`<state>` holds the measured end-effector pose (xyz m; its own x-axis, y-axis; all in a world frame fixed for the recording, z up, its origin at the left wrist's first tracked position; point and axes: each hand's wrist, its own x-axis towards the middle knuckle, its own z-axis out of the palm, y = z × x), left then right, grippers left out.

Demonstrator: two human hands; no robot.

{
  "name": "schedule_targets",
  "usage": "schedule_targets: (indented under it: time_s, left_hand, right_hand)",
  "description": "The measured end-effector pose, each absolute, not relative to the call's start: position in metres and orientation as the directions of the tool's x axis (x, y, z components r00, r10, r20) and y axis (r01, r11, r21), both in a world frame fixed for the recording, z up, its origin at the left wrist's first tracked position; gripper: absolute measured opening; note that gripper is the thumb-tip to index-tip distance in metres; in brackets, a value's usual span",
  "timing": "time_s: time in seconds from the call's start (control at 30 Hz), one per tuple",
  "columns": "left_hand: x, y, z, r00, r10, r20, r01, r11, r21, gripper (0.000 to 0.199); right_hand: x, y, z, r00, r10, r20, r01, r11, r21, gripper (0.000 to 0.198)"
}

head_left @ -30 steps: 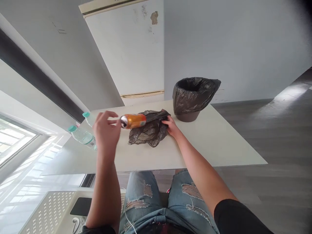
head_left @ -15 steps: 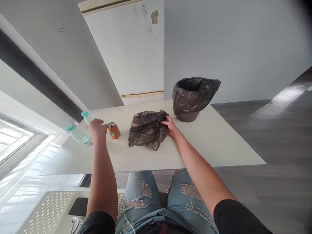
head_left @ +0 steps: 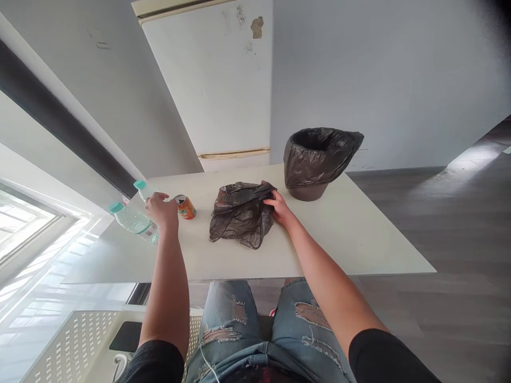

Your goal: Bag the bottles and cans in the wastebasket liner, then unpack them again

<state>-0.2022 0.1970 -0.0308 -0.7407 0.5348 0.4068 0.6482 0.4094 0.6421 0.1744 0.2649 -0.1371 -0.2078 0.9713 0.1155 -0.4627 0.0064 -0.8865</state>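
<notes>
My left hand [head_left: 163, 211] is at the left side of an orange soda can [head_left: 187, 208], its fingers closed on the can near the rim. The can leans, with its opened top toward my hand. Two clear plastic bottles with green caps are close by: the nearer bottle [head_left: 133, 221] leans left of my wrist, and the farther bottle [head_left: 142, 189] is partly hidden behind my hand. My right hand [head_left: 280, 208] grips the right edge of a crumpled black plastic bag [head_left: 239, 215] on the white table.
A brown bin [head_left: 307, 192] lined with a black bag [head_left: 319, 159] stands at the table's back right. The white table [head_left: 359, 234] ends just before my knees. Behind it is a white fridge [head_left: 215, 80]. A perforated plastic surface [head_left: 80, 346] with a dark phone-like slab [head_left: 125, 336] is lower left.
The can has shifted slightly away from me and now leans more, with my left hand closer around it. My right hand and the crumpled bag stay nearly still.
</notes>
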Motion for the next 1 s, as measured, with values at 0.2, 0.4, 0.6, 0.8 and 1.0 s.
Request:
schedule_targets:
  time_s: [0.2,0.4,0.6,0.8,1.0]
  left_hand:
    - [-0.200,0.201,-0.031,-0.735,0.550,0.397,0.649,0.399,0.648,0.022]
    - [-0.201,0.199,-0.032,-0.726,0.557,0.403,0.656,0.387,0.648,0.018]
    - [-0.197,0.197,-0.035,-0.721,0.570,0.395,0.660,0.391,0.641,0.014]
    - [-0.149,0.172,-0.015,-0.689,0.467,0.554,0.709,0.275,0.650,0.031]
    - [-0.011,0.133,-0.040,-0.118,0.918,0.378,0.734,-0.176,0.656,0.024]
  right_hand:
    - [0.175,0.264,-0.134,-0.204,0.972,0.119,-0.481,0.007,-0.877,0.071]
    - [0.174,0.265,-0.136,-0.195,0.968,0.160,-0.514,0.039,-0.857,0.073]
    - [0.176,0.262,-0.133,-0.173,0.953,0.250,-0.554,0.116,-0.824,0.080]
    - [0.177,0.261,-0.135,-0.194,0.932,0.306,-0.521,0.166,-0.837,0.084]
    - [0.179,0.259,-0.133,-0.185,0.926,0.330,-0.516,0.194,-0.835,0.089]
